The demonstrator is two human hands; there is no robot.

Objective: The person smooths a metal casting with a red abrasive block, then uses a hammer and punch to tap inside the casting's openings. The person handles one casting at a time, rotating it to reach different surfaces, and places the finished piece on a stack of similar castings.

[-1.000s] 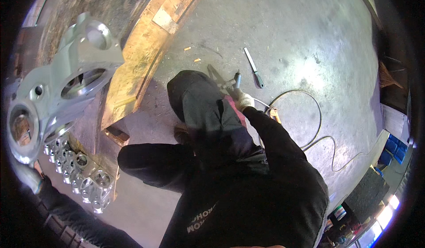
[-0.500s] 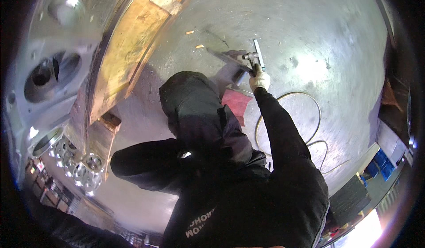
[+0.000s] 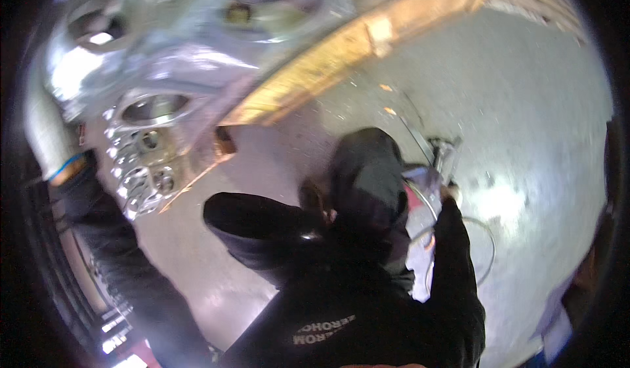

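My left hand (image 3: 49, 131), in a white glove with a blue cuff edge, reaches up at the far left beside a large silver metal casting (image 3: 216, 72) with round bores. Motion blur smears its fingers, and whether it touches the casting cannot be made out. Farther right, my right hand (image 3: 453, 193) is low over the grey floor, closed at the near end of a grey metal hand tool (image 3: 445, 154), whose exact kind is blurred. A thin straight bar (image 3: 418, 138) lies beside the tool. Part of a red cloth (image 3: 413, 198) shows past my black-clad knee.
A long wooden beam (image 3: 328, 59) runs along the casting's edge. Several small shiny metal parts (image 3: 138, 181) with round holes sit at the left. A thin hose (image 3: 493, 250) curls on the floor by my right arm. Wood chips (image 3: 386, 87) are scattered beyond the tool.
The view has swung left, so the casting fills more of the upper left. My left arm has come up with its gloved hand beside the casting. My right hand stays by the tool.
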